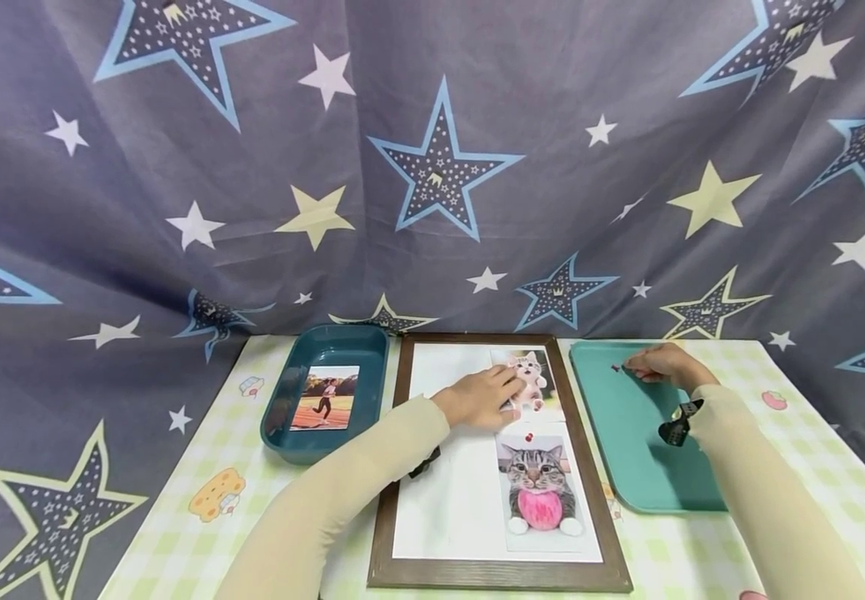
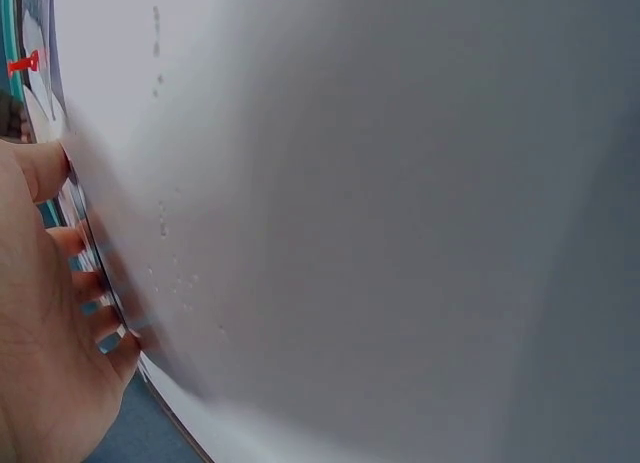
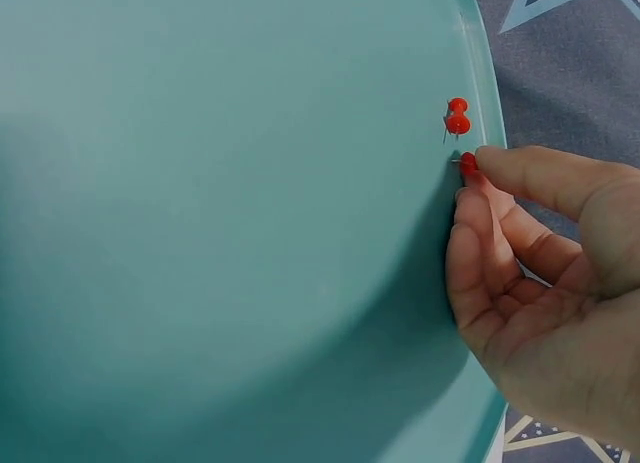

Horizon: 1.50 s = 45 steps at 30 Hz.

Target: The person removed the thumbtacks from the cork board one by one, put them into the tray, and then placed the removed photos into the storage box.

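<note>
My left hand (image 1: 481, 400) rests on a white kitten photo (image 1: 541, 408) at the upper right of a brown-framed whiteboard (image 1: 440, 525), its fingers extended over the photo's left side. Below it, a tabby cat photo (image 1: 537, 537) lies on the board with a red push pin (image 1: 528, 437) at its top edge. Over the far end of the green tray (image 1: 627, 467), my right hand (image 1: 661, 365) pinches a red push pin (image 3: 469, 163) between thumb and fingertip. Beside that pin, more red push pins (image 3: 458, 116) lie close together on the tray.
Left of the board stands a dark teal bin (image 1: 275, 425) holding a photo of a runner (image 1: 325, 398). A checked cloth (image 1: 177, 533) covers the table. A star-patterned curtain (image 1: 417, 275) hangs directly behind the table.
</note>
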Tool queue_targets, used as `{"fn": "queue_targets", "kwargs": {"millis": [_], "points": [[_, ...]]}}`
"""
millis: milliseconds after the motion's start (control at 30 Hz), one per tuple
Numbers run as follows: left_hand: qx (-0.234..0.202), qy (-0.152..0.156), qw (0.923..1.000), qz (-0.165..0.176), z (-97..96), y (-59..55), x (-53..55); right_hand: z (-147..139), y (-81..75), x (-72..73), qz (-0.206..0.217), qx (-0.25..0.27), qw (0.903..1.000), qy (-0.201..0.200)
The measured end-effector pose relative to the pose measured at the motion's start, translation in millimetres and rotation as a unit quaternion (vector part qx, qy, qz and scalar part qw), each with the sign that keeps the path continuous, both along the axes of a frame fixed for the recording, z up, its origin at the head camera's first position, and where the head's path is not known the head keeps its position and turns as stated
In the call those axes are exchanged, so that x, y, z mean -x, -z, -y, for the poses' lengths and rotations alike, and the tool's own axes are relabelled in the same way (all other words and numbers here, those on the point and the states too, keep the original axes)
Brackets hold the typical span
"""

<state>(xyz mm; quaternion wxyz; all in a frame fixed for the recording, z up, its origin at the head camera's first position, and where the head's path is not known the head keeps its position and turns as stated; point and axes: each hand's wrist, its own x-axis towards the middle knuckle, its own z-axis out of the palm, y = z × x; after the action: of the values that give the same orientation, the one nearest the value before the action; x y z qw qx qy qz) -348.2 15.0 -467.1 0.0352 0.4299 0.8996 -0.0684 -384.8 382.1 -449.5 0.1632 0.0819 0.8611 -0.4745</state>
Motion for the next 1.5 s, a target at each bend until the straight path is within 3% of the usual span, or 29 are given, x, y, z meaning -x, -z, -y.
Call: {"fn": "queue_targets", "kwargs": {"millis": [500,833,1500], "points": [[0.003,-0.010,0.9998,0.016,-0.6,-2.5,-2.6,0.5,1.3,-2.2,-0.002,0.007,0.9999,0.008],[0.004,-0.018,0.9995,0.027,-0.3,1.6,-3.1,1.0,3.1,-3.7,0.000,-0.001,1.0000,0.007],[-0.006,-0.007,0.9999,0.007,-0.2,2.1,-1.2,-0.2,0.5,-3.8,-0.008,0.014,0.9999,-0.003]]}}
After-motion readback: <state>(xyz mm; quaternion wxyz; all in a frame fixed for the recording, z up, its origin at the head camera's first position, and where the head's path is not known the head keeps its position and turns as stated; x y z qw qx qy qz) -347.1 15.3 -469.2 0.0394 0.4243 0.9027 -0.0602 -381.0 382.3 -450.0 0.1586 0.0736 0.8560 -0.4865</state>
